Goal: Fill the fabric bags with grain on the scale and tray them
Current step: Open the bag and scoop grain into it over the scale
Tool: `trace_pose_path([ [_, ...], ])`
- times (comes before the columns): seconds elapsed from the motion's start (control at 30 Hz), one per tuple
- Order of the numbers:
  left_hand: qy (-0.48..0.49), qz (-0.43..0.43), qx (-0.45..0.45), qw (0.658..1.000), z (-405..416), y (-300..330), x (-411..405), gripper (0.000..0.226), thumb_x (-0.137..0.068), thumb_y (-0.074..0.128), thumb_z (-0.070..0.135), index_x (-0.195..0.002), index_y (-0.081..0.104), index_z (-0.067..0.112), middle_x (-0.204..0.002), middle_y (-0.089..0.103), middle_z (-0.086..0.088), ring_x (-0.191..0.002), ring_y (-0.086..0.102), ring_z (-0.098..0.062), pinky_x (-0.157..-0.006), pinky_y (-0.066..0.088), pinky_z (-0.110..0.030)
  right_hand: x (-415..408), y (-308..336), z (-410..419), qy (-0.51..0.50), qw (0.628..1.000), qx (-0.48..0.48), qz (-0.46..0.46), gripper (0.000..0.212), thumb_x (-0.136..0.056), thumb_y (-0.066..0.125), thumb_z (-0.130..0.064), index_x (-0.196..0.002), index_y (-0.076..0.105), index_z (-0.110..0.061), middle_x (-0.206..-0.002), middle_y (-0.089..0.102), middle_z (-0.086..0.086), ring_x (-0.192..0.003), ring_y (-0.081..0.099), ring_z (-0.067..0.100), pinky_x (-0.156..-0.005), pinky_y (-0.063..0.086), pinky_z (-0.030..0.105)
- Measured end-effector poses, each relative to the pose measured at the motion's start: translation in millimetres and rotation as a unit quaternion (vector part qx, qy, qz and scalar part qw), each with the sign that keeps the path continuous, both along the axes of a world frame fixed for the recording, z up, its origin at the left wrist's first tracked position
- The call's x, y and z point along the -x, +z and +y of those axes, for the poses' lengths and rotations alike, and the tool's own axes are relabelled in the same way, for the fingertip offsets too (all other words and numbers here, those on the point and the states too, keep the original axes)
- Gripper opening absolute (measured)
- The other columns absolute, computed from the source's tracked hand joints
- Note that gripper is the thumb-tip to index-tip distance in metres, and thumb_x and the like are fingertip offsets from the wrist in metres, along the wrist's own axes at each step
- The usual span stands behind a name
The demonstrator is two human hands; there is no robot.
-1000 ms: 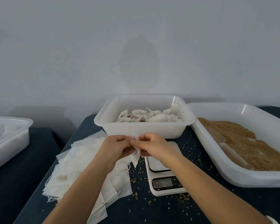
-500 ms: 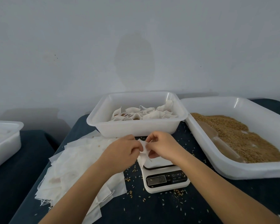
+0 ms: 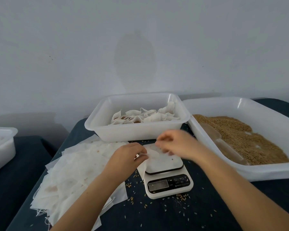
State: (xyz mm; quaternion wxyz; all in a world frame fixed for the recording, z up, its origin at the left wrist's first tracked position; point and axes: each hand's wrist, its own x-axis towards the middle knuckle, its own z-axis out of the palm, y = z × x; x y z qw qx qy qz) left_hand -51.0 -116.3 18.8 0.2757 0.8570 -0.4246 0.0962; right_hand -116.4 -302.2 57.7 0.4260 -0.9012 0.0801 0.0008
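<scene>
One thin white fabric bag [image 3: 151,155], limp and creased, is held over the platform of the scale [image 3: 167,174]. It is pinched at its left edge by the left hand [image 3: 128,156] and at its top by the blurred right hand [image 3: 175,144].

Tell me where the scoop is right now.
In the head view, the translucent plastic scoop lies at right, in the big white grain tray, along the grain's left edge, right of the white digital scale.
</scene>
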Motion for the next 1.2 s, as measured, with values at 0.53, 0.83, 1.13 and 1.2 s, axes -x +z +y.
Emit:
trace_pose_path([
  [0.53, -0.018, 0.008, 0.066, 0.998, -25.9, -2.2, 9.0, 0.003, -0.085, 0.066, 0.018, -0.087, 0.068, 0.017, -0.084, 0.064, 0.012, -0.075, 0.056, -0.001, -0.071, 0.045, -0.013, 3.2, 9.9, -135.8, -0.143, 0.869, 0.334, 0.337, 0.042, -0.091, 0.057, -0.015, -0.129, 0.052, 0.002, -0.107, 0.06, 0.012, -0.087, 0.062, 0.023, -0.081, 0.055, 0.033],
  [0.83, -0.016, 0.014, 0.068, 0.997, -26.9, -0.7, 5.4, 0.002, -0.085, 0.067, 0.016, -0.086, 0.068, 0.017, -0.08, 0.06, 0.017, -0.074, 0.055, 0.001, -0.07, 0.043, -0.008, 16.1, 38.5, -146.6, -0.263, 0.916, 0.164, 0.254, 0.06, -0.097, 0.044, -0.013, -0.15, 0.018, -0.003, -0.148, 0.034, 0.024, -0.126, 0.048, 0.036, -0.092, 0.048, 0.045],
  [1.13, -0.026, 0.01, 0.09, 0.996, -32.4, 1.5, 6.3, 0.005, -0.082, 0.069, 0.013, -0.083, 0.068, 0.018, -0.077, 0.06, 0.018, -0.076, 0.056, -0.001, -0.069, 0.043, -0.009, 43.2, 63.3, -164.7, -0.23, 0.893, 0.222, 0.316, 0.054, -0.095, 0.04, -0.002, -0.146, 0.023, 0.003, -0.149, 0.031, 0.025, -0.13, 0.044, 0.036, -0.107, 0.04, 0.044],
  [1.2, -0.03, 0.01, 0.092, 0.995, -33.2, 2.4, 6.5, 0.005, -0.082, 0.069, 0.012, -0.083, 0.069, 0.017, -0.077, 0.06, 0.017, -0.075, 0.056, -0.001, -0.069, 0.041, -0.007, 47.2, 66.0, -163.5, -0.216, 0.889, 0.228, 0.334, 0.052, -0.097, 0.04, -0.005, -0.146, 0.024, 0.004, -0.14, 0.04, 0.026, -0.114, 0.048, 0.03, -0.095, 0.043, 0.037],
])
